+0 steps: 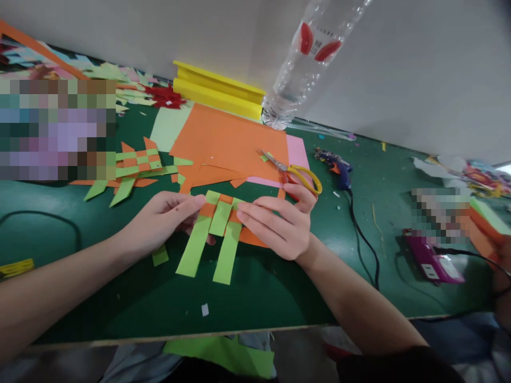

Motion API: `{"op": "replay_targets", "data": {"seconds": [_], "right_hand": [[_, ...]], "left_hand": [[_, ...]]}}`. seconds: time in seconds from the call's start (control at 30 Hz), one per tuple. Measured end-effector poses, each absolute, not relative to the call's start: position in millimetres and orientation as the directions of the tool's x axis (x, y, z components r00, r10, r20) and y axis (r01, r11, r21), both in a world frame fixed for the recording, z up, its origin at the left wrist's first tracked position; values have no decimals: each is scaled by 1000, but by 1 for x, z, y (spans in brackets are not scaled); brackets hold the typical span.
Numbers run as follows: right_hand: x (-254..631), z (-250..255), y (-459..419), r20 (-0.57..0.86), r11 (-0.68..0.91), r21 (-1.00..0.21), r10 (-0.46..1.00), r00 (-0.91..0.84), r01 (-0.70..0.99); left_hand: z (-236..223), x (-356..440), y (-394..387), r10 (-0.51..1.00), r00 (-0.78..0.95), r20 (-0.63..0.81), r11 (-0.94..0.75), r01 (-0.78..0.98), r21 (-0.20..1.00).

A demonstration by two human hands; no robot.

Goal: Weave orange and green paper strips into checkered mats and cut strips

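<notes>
Between my two hands is a small weave of green and orange paper strips (221, 217), with long green ends hanging toward me. My left hand (170, 210) pinches its left side, thumb on top and the other fingers mostly behind. My right hand (281, 221) pinches the right side of the same weave. Beyond them, scissors with yellow and orange handles (303, 175) rest on an orange paper sheet (227, 138). To the left lies another woven paper piece (139, 162) in orange and green, with loose strip ends.
A clear plastic bottle (297, 64) and a yellow folded channel (217, 90) stand at the wall. On the right, a blue glue gun (337, 167) with a black cord lies near a magenta power strip (435, 260). Paper scraps (131, 88) pile up back left.
</notes>
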State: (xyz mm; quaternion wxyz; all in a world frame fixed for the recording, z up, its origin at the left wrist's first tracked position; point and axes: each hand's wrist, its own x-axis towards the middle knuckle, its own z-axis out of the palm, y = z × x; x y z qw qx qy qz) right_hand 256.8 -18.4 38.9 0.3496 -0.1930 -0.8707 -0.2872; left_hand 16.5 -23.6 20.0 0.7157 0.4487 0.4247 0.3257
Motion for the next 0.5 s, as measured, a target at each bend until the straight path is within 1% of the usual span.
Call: {"op": "replay_targets", "data": {"seconds": [0.1, 0.17, 0.23, 0.3, 0.37, 0.4, 0.43, 0.5], "right_hand": [[256, 39, -19, 709, 777, 364, 127, -694, 514], [256, 38, -18, 716, 780, 368, 111, -690, 507], [256, 37, -16, 737, 779, 367, 91, -670, 509], [259, 34, -11, 764, 781, 350, 82, -640, 517], [266, 31, -2, 788, 780, 305, 115, -605, 546], [272, 30, 3, 793, 762, 247, 197, -577, 599], [278, 29, 9, 799, 738, 210, 248, -547, 641], [292, 29, 19, 796, 677, 157, 345, -498, 719]], "left_hand": [[20, 17, -24, 841, 431, -326, 389, -64, 919], [20, 18, -23, 854, 400, -333, 385, -53, 922], [20, 19, -21, 881, 325, -343, 382, -62, 922], [20, 19, -19, 904, 239, -354, 387, -107, 916], [22, 19, -16, 912, 164, -376, 401, -165, 901], [23, 19, -15, 913, 133, -386, 406, -188, 895], [24, 18, -14, 913, 114, -392, 408, -206, 889], [24, 16, -12, 918, 76, -390, 396, -231, 889]]}}
